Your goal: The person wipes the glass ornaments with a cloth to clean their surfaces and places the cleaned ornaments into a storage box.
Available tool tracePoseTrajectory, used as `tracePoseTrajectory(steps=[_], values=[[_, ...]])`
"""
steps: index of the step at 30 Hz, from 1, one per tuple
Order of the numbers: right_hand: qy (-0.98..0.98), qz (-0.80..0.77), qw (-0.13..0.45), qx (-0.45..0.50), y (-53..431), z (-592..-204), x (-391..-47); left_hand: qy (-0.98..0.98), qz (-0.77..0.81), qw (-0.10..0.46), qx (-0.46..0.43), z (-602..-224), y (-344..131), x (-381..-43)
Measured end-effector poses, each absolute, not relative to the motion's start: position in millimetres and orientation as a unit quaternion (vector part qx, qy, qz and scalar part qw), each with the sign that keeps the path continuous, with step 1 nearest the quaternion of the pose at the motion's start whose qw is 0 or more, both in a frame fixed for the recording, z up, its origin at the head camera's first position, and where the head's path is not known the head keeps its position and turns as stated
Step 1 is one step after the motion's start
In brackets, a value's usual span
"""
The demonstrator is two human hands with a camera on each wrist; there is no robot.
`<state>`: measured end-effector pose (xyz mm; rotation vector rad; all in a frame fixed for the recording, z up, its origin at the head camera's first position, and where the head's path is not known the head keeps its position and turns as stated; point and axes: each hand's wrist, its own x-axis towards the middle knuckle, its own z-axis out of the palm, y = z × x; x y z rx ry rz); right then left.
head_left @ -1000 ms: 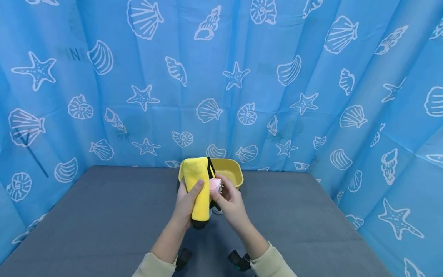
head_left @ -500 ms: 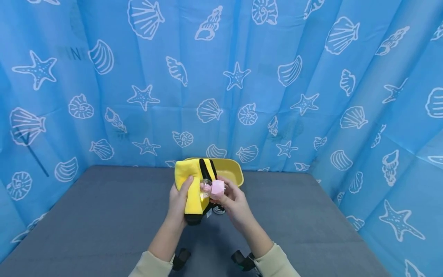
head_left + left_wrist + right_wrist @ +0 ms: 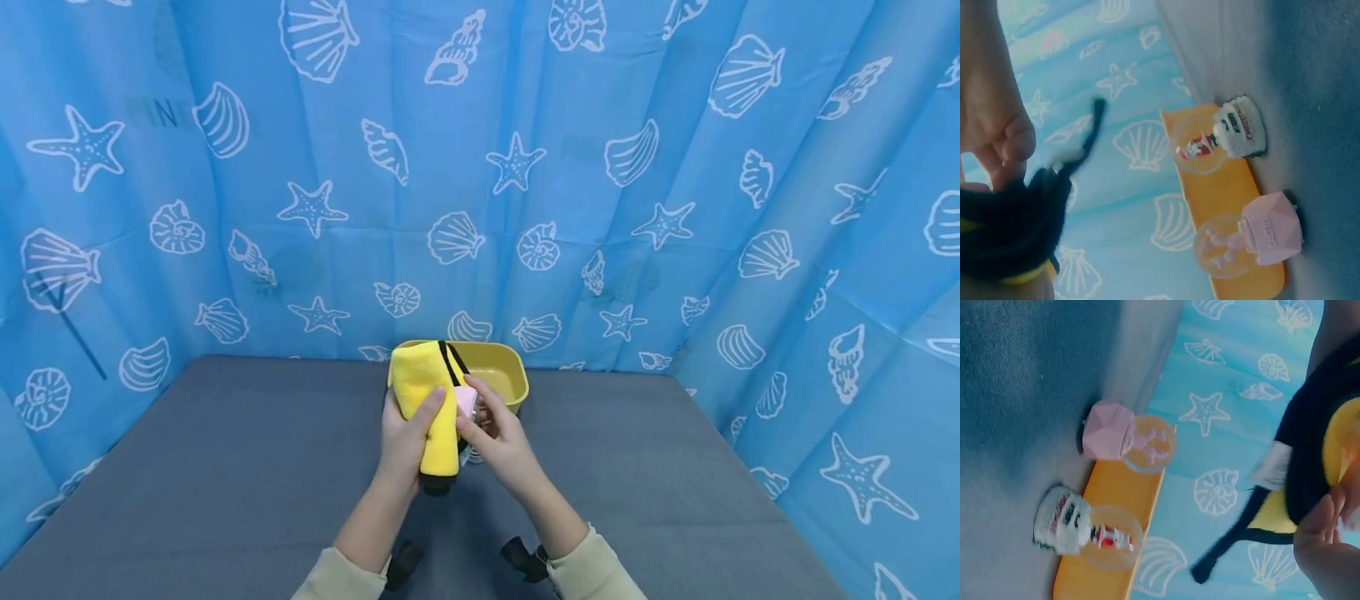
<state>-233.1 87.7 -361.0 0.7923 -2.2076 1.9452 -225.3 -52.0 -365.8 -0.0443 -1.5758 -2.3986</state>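
Observation:
My left hand (image 3: 402, 442) grips a yellow cloth (image 3: 422, 375) with black edging, folded and raised above the table. Against the cloth's right side is a snow globe with a pink faceted base (image 3: 465, 400); its dome is mostly hidden. My right hand (image 3: 501, 435) pinches that base between thumb and fingers. In the left wrist view, the cloth's black edge and a loose black strap hang beneath the fingers. A white tag (image 3: 1274, 465) on the cloth shows in the right wrist view.
A yellow bin (image 3: 504, 367) stands at the table's back, before the blue shell-print curtain (image 3: 525, 208). In front of it, a pink-based snow globe (image 3: 1271, 228) and a white-based Santa snow globe (image 3: 1241, 128) stand on the grey table (image 3: 247, 467), nearly hidden in the head view.
Half a second ago the snow globe's clear dome showed beside its pink base. Now the cloth covers that side, and the base has turned. My left hand and the cloth have shifted slightly right.

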Motion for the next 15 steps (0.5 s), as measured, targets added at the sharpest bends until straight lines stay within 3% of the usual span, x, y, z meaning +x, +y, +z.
tracePoseTrajectory(steps=[9,15], values=[[-0.699,0.684,0.043,0.207,83,-363,-232,-0.560,-0.813,0.158,0.000,-370,-54,-226],[-0.661,0.721,0.028,0.207,92,-364,-234,-0.563,-0.819,0.105,0.032,-363,-65,-225]])
